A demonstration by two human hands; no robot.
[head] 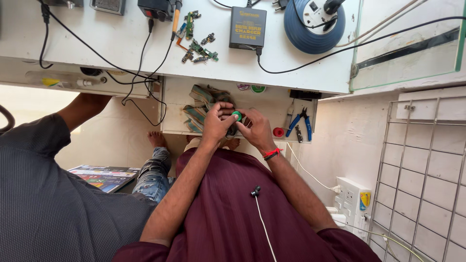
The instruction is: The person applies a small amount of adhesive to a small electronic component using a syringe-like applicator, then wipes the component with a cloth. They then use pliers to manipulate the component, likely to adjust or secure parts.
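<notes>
Your left hand [217, 122] and right hand [256, 127] meet over open drawer [272, 104], both grips pinched on small green roll [237, 116]. Roll in hand, work underway; blue-handled pliers [300, 120] right of grip, untouched.

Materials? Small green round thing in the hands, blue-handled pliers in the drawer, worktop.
Small green round thing: likely plastic, glossy, evenly coloured; too small to be sure. Both hands, left and right, pinch it. Blue-handled pliers: dark metal jaws, blue plastic or rubber grips. White worktop: smooth laminate-like surface, scuffed, faintly reflective.
</notes>
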